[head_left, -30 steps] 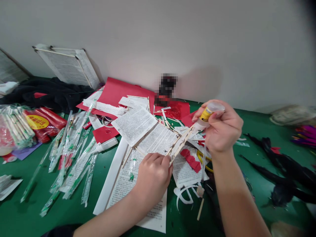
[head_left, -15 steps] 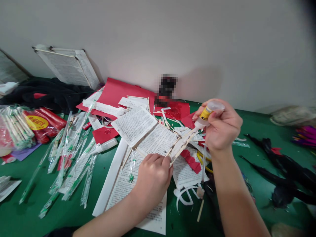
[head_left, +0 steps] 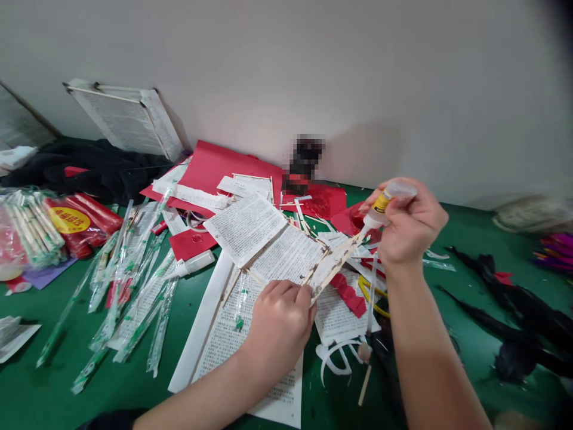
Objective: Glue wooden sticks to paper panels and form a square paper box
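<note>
My right hand (head_left: 412, 224) is closed around a small glue bottle (head_left: 385, 203) with a yellow label, tilted with its nozzle down. The nozzle is at the far end of a narrow frame of thin wooden sticks (head_left: 333, 269) with a pale panel between them. My left hand (head_left: 282, 316) pinches the near end of this stick frame; its fingertips are partly hidden. Behind the left hand lie printed paper panels (head_left: 286, 254) joined to sticks. Under my left forearm is a printed sheet (head_left: 224, 334).
Plastic-wrapped chopsticks (head_left: 129, 298) and a packed bundle of them (head_left: 33, 230) lie at left. A white glue tube (head_left: 194, 264), red paper (head_left: 233, 164), yellow-handled scissors (head_left: 373, 295) and paper scraps surround the work. Black cloth-like pieces (head_left: 514, 304) lie right. A paper-covered frame (head_left: 120, 119) leans on the wall.
My right hand has shifted slightly right with the glue bottle, its nozzle now at the stick frame's far tip. My left hand keeps its hold.
</note>
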`<state>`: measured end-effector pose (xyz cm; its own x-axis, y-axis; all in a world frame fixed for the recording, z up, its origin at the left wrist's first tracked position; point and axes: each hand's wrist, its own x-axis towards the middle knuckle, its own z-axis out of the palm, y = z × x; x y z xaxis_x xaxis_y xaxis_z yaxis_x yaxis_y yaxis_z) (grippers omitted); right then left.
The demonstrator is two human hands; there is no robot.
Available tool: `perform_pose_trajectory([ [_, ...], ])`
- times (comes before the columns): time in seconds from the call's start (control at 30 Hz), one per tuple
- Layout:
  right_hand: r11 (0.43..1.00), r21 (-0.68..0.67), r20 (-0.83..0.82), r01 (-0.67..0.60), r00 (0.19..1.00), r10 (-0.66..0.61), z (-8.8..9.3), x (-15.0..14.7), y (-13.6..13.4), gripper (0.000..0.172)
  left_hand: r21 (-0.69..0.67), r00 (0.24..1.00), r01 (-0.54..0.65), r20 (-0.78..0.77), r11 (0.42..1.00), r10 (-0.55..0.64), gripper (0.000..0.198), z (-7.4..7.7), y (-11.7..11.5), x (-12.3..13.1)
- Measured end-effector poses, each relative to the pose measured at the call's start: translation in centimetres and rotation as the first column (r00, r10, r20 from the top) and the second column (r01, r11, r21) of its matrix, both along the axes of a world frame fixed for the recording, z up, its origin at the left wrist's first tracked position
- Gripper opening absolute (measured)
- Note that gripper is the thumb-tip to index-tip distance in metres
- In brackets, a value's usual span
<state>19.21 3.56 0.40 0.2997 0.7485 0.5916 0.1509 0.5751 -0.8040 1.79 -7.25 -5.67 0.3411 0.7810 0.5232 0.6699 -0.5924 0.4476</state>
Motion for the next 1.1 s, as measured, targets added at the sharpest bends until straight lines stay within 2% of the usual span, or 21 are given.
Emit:
perform_pose_trajectory([
  [0.17, 0.997, 0.054, -0.086, 0.064, 0.995, -0.059, -0.6, 0.2, 0.5, 0.007, 0.001, 1.0, 0.001, 0.007, 1.0, -0.001, 0.019, 0.0, -0.1, -0.1],
  [0.23, 0.981, 0.125, -0.18, 0.149, 0.976, -0.126, -0.5, 0.8, 0.7, 0.006, -0.001, 1.0, -0.001, 0.006, 1.0, 0.001, 0.018, 0.0, 0.0, -0.2],
  [0.3, 0.952, 0.136, -0.266, 0.274, 0.936, -0.231, -0.3, 1.9, 0.6, 0.007, -0.008, 1.0, -0.007, 0.01, 1.0, 0.007, 0.017, 0.0, 0.1, -0.2],
  [0.33, 0.94, 0.086, -0.275, 0.33, 0.915, -0.296, -0.2, 2.5, 0.3, 0.006, -0.011, 1.0, -0.013, 0.013, 1.0, 0.014, 0.017, 0.0, 0.2, -0.3],
  [0.37, 0.929, -0.032, -0.228, 0.369, 0.902, -0.366, -0.2, 3.2, -0.1, 0.007, -0.014, 1.0, -0.022, 0.017, 1.0, 0.022, 0.016, 0.0, 0.3, -0.3],
  [0.4, 0.892, -0.193, -0.128, 0.409, 0.891, -0.436, -0.4, 3.8, -0.7, 0.008, -0.014, 0.999, -0.031, 0.021, 0.999, 0.031, 0.015, 0.0, 0.3, -0.4],
  [0.43, 0.821, -0.382, 0.037, 0.424, 0.895, -0.444, -0.7, 4.2, -1.4, 0.01, -0.017, 0.999, -0.038, 0.02, 0.999, 0.039, 0.013, 0.1, 0.3, -0.5],
  [0.47, 0.694, -0.568, 0.27, 0.443, 0.897, -0.351, -1.2, 4.6, -2.1, 0.013, -0.017, 0.999, -0.044, 0.018, 0.999, 0.044, 0.011, 0.1, 0.3, -0.6],
  [0.53, 0.595, -0.679, 0.402, 0.43, 0.896, -0.189, -2.8, 4.7, -3.7, 0.017, -0.02, 0.998, -0.061, 0.013, 0.998, 0.062, 0.011, 0.3, 0.1, -0.7],
  [0.63, 0.504, -0.726, 0.532, 0.467, 0.846, -0.017, -5.3, 3.8, -5.6, 0.023, -0.03, 0.995, -0.097, 0.013, 0.995, 0.098, 0.015, 0.5, -0.1, -0.9],
  [0.73, 0.47, -0.722, 0.611, 0.507, 0.786, 0.091, -6.8, 2.6, -6.5, 0.025, -0.027, 0.995, -0.099, 0.018, 0.995, 0.1, 0.017, 0.4, -0.3, -1.0],
  [0.83, 0.473, -0.69, 0.668, 0.547, 0.734, 0.125, -6.7, 1.7, -6.8, 0.024, -0.045, 0.996, -0.08, 0.032, 0.996, 0.082, 0.017, 0.1, -0.3, -1.2],
  [0.9, 0.521, -0.626, 0.697, 0.581, 0.716, 0.039, -6.2, 1.4, -6.8, 0.03, -0.053, 0.996, -0.074, 0.056, 0.996, 0.077, 0.017, -0.1, -0.4, -1.3],
  [0.97, 0.61, -0.537, 0.669, 0.583, 0.735, -0.113, -5.7, 1.4, -6.4, 0.037, -0.044, 0.995, -0.061, 0.08, 0.997, 0.064, 0.016, -0.2, -0.4, -1.5],
  [1.03, 0.716, -0.456, 0.564, 0.528, 0.794, -0.227, -5.4, 1.8, -5.4, 0.042, -0.028, 0.995, -0.039, 0.094, 0.999, 0.041, 0.015, -0.2, -0.4, -1.7],
  [1.1, 0.808, -0.442, 0.413, 0.389, 0.888, -0.201, -5.4, 2.6, -4.1, 0.043, -0.013, 0.995, -0.012, 0.094, 1.0, 0.013, 0.013, -0.2, -0.4, -1.8],
])
